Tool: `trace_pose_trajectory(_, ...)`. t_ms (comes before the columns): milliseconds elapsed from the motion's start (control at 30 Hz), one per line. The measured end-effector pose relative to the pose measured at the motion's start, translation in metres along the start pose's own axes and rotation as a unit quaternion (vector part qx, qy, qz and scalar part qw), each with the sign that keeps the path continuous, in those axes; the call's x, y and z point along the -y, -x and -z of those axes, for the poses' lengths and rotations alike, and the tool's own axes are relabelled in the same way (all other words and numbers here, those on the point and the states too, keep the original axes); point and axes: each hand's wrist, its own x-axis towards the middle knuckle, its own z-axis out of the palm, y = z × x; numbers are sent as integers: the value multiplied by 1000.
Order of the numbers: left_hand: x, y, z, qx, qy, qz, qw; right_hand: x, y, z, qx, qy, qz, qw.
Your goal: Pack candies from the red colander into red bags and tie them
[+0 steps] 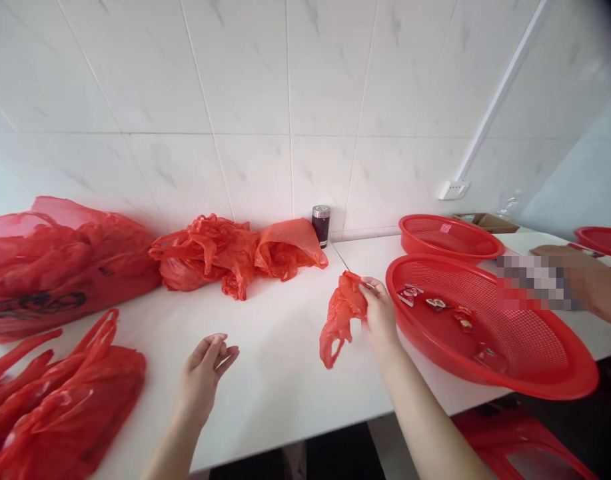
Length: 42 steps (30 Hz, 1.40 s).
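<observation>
Crumpled red plastic bag [342, 308] in head view, clamped between thumb and fingers of right hand [381, 312], above white tabletop [270, 333], beside large red perforated plastic basket [550, 337]. At left hand [204, 368], thumb and index finger together. Behind, black silver-lidded cup [320, 230].

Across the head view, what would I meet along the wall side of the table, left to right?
Large printed red bag → crumpled red bags → looser red bag → dark tumbler with a metallic top → rear red basket → cardboard box.
</observation>
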Motion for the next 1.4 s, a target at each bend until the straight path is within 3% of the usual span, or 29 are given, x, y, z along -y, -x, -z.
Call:
trace_pose_trajectory(67, 4, 17, -14, 7, -72, -62, 995, -5, 7, -9, 0, 2, -4, 1000)
trace_pose_trajectory(133, 11, 36, -44, 80, -152, -128, 977, -10, 22, -24, 32, 18, -13, 999)
trace_pose_trajectory(200, 17, 49, -72, 143, -185, -135, 963, -12, 38, -34, 95, 35, -48, 994)
trace_pose_trajectory(267, 18, 49, -86, 161, -180, -118, 963, -8, 46, -36, 147, 44, -89, 984)
trace_pose_trajectory(367, 13, 36, -73, 144, -154, -50, 976, 6, 32, -18, 145, 63, -127, 979)
trace_pose_trajectory(533, 5, 22, -30, 103, -123, 35, 986, 12, -15, 22, 37, 65, -131, 989)
trace_pose_trajectory(600, 7, 21, -23, 93, -110, 55, 988, 10, -16, 24, 10, 81, -74, 994)
trace_pose_trajectory(667, 11, 21, -22, 77, -98, 67, 990, 10, 0, 16, -6, 168, 36, 985)
trace_pose_trajectory(767, 14, 26, -32, 62, -90, 72, 991, 7, 48, -8, 45, 331, 216, 918)
trace_pose_trajectory(833, 10, 33, -43, 76, -79, 66, 992, -2, 80, -23, 184, 390, 257, 865)
trace_pose_trajectory(900, 5, 42, -53, 115, -69, 54, 990, -18, 95, -31, 239, 486, 282, 792)
trace_pose_trajectory(967, -1, 49, -56, 167, -62, 52, 983, -33, 91, -27, 234, 579, 274, 731)
trace_pose_trajectory(1033, -5, 50, -48, 184, -25, 78, 979, -40, 71, -12, 219, 636, 240, 700)
trace_pose_trajectory(1100, -8, 44, -32, 136, 70, 133, 979, -34, 45, 9, 220, 640, 194, 710)
trace_pose_trajectory(1167, -10, 35, -13, 44, 177, 183, 966, -20, 23, 28, 232, 595, 125, 759)
trace_pose_trajectory(1233, -12, 29, 2, -16, 220, 189, 957, -4, 8, 42, 235, 515, 24, 824)
trace_pose_trajectory(1300, -14, 28, 10, 0, 184, 152, 971, 8, 0, 49, 231, 399, -92, 883)
trace_pose_trajectory(1400, -17, 35, 11, 87, 55, 76, 992, 13, -4, 49, 211, 178, -199, 940)
